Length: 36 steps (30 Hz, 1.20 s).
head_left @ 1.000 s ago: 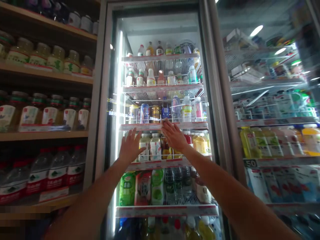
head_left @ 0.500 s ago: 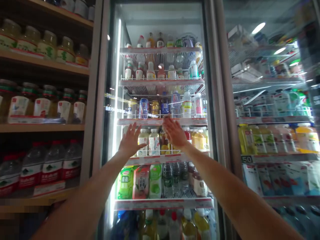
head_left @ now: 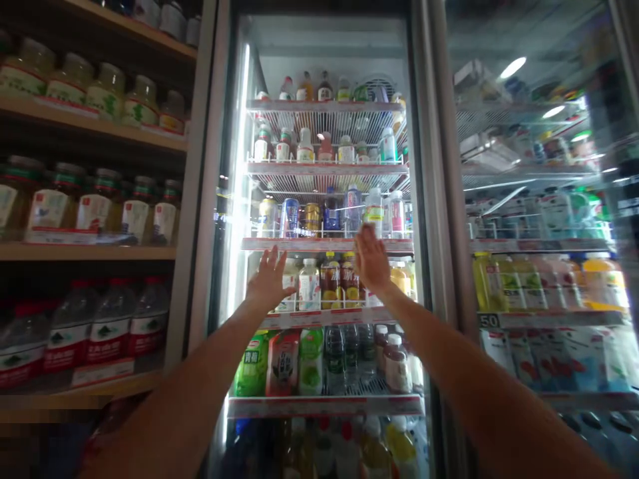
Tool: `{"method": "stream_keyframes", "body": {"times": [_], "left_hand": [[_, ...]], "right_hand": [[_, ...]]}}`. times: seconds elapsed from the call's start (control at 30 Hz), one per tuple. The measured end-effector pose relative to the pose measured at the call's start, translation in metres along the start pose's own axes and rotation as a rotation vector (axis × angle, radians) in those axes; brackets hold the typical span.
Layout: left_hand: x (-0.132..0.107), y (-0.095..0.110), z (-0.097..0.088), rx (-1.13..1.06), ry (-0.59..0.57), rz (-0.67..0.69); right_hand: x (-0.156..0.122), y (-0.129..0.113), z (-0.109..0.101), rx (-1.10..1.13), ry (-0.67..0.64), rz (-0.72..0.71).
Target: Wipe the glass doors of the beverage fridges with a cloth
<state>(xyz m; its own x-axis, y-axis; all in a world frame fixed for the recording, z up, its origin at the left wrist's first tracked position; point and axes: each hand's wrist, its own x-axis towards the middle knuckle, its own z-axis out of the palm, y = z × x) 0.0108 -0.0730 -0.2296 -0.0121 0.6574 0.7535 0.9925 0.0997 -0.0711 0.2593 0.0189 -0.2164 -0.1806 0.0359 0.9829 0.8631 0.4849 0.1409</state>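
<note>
My left hand [head_left: 269, 285] is raised with fingers spread, holding nothing, in front of the left end of the cooler's middle shelves. My right hand [head_left: 372, 259] is lifted in front of the same cooler's right half, its fingers stretched out and slightly blurred, with nothing in it. Between the hands show a white-labelled bottle [head_left: 309, 286] and dark tea bottles [head_left: 331, 279] with yellow caps. Above them stand a blue can [head_left: 289, 218] and a gold can [head_left: 312, 218]. Whether either hand touches the door glass I cannot tell.
The glass-front cooler has several wire shelves with a price rail [head_left: 327, 245]. Green and red cartons [head_left: 283, 362] stand lower down. To the left is a wooden shelf [head_left: 90, 253] with jars and red-capped bottles; to the right, another cooler with yellow drink bottles [head_left: 486, 281].
My right hand has moved to the right, uncovering the tea bottles. My left hand sits slightly further right in the picture. The view has shifted a little.
</note>
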Motion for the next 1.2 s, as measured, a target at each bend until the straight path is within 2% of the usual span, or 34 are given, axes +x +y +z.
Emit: {"method": "stream_keyframes", "body": {"times": [0.07,0.1,0.17,0.23,0.37,0.43,0.47,0.53,0.6,0.67,0.73,0.77,0.83,0.93,1.0,1.03,1.1,1.2], "left_hand": [[0.0,-0.002,-0.001,0.0,-0.007,0.008],[-0.001,-0.003,-0.001,0.003,-0.01,0.015],[-0.002,-0.005,0.0,0.011,-0.017,0.023],[-0.004,-0.005,0.003,0.011,-0.008,0.029],[-0.006,0.003,0.009,-0.007,0.016,-0.014],[-0.005,0.007,0.012,-0.008,0.025,-0.038],[-0.005,0.008,0.013,-0.007,0.031,-0.043],[-0.004,0.008,0.015,0.001,0.045,-0.048],[-0.004,0.007,0.017,0.003,0.047,-0.05],[-0.005,0.006,0.017,0.005,0.054,-0.046],[-0.005,0.006,0.018,0.006,0.062,-0.048],[-0.005,0.006,0.017,0.007,0.064,-0.051],[-0.006,0.007,0.017,0.005,0.065,-0.055],[-0.006,0.008,0.017,-0.01,0.071,-0.056],[-0.005,0.008,0.019,-0.012,0.085,-0.054],[-0.005,0.007,0.02,-0.01,0.09,-0.053],[-0.005,0.006,0.023,-0.002,0.095,-0.043],[-0.004,0.005,0.026,0.008,0.1,-0.043]], "right_hand": [[-0.004,-0.036,0.012,0.028,-0.098,-0.185],[-0.008,-0.046,0.015,0.035,-0.144,-0.274],[-0.016,-0.045,0.014,0.035,-0.198,-0.391],[-0.024,-0.019,0.006,0.004,-0.138,-0.295],[-0.03,0.049,-0.011,-0.059,0.129,0.138],[-0.026,0.058,-0.011,-0.049,0.192,0.208],[-0.023,0.052,-0.008,-0.036,0.195,0.204],[-0.019,0.025,0.001,-0.006,0.144,0.137],[-0.017,-0.009,0.01,0.018,0.032,-0.004],[-0.02,-0.034,0.016,0.036,-0.088,-0.192],[-0.026,-0.036,0.014,0.038,-0.147,-0.332],[-0.029,-0.028,0.01,0.028,-0.143,-0.341],[-0.034,0.003,-0.001,-0.012,-0.057,-0.205],[-0.033,0.053,-0.015,-0.065,0.134,0.124],[-0.028,0.063,-0.015,-0.063,0.2,0.223],[-0.025,0.057,-0.012,-0.054,0.205,0.229],[-0.021,0.027,-0.001,-0.024,0.157,0.154],[-0.024,-0.036,0.018,0.028,-0.05,-0.168]]}}
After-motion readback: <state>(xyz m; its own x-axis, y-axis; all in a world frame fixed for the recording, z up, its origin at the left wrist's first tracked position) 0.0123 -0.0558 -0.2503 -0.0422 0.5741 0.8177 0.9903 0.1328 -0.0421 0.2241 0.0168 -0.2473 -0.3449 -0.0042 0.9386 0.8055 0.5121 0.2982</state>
